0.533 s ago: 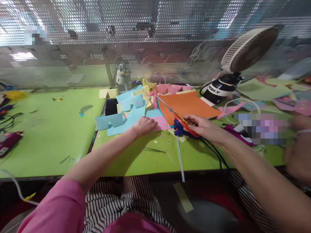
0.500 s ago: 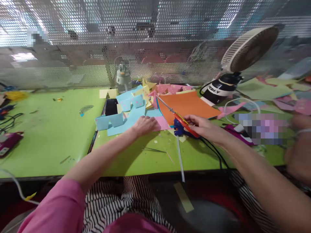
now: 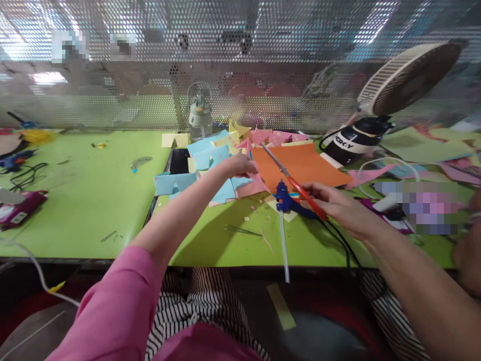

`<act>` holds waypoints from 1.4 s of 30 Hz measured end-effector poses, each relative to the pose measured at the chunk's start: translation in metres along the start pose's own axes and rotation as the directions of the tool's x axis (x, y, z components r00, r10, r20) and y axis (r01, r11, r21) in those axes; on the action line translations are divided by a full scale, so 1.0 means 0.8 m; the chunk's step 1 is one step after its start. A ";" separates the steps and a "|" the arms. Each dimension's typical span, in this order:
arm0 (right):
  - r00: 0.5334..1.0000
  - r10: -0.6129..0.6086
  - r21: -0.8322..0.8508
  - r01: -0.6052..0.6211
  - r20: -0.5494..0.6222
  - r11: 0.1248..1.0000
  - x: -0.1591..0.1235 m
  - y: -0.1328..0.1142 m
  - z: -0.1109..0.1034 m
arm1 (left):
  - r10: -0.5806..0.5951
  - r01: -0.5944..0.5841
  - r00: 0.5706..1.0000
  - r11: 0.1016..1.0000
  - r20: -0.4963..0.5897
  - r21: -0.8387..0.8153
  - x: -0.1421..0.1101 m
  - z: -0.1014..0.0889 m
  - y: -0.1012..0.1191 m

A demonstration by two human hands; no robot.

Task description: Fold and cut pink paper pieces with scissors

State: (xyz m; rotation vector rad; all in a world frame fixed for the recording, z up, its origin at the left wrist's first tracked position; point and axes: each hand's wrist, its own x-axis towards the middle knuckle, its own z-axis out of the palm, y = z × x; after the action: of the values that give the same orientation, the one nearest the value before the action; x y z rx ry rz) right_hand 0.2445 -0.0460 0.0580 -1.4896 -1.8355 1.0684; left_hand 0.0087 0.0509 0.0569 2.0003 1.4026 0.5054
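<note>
My left hand point(image 3: 240, 164) is raised over the pile of coloured paper, its fingers closed on the edge of a pink sheet point(image 3: 251, 186) and lifting it. Light blue folded paper pieces point(image 3: 176, 181) lie just left of it. My right hand point(image 3: 330, 200) grips red-handled scissors point(image 3: 296, 186), whose blades point up-left across an orange sheet point(image 3: 300, 165). A blue glue gun point(image 3: 289, 203) with a clear glue stick point(image 3: 284, 245) lies on the green table point(image 3: 93, 200) just under the scissors.
A white fan point(image 3: 398, 85) on a black base stands at the back right. A small grey bottle point(image 3: 200, 114) sits by the perforated metal screen. Black cables point(image 3: 338, 240) run off the table's front edge. Another person's hand point(image 3: 468, 250) shows at the far right.
My left hand rose from the table and moved back over the paper pile, lifting the pink sheet. The scissors shifted slightly; the view moved a little.
</note>
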 end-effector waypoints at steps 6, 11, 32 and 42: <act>0.993 -0.049 -0.092 0.039 -0.104 0.995 -0.005 -0.012 -0.009 | -0.010 -0.101 0.963 0.913 -0.270 -0.395 -0.026 -0.084 0.019; 0.993 0.002 -0.446 -0.053 -0.114 0.894 0.021 -0.004 0.017 | -0.081 -0.264 0.853 0.784 -0.515 -0.562 -0.082 -0.102 0.003; 0.711 -0.691 -0.606 0.610 0.134 0.510 -0.074 -0.036 0.216 | -0.482 -0.006 0.773 0.645 -0.413 -0.764 -0.329 0.089 -0.085; 0.775 -0.625 -0.455 0.592 0.094 0.665 -0.079 -0.012 0.266 | -0.171 0.020 0.815 0.963 -0.554 -0.268 -0.405 0.086 -0.110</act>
State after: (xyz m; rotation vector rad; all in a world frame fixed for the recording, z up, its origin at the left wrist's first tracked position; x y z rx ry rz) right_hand 0.0826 -0.1593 -0.0441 -0.9545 -2.3967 0.2439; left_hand -0.1243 -0.2500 -0.0387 1.6193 1.6724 1.2570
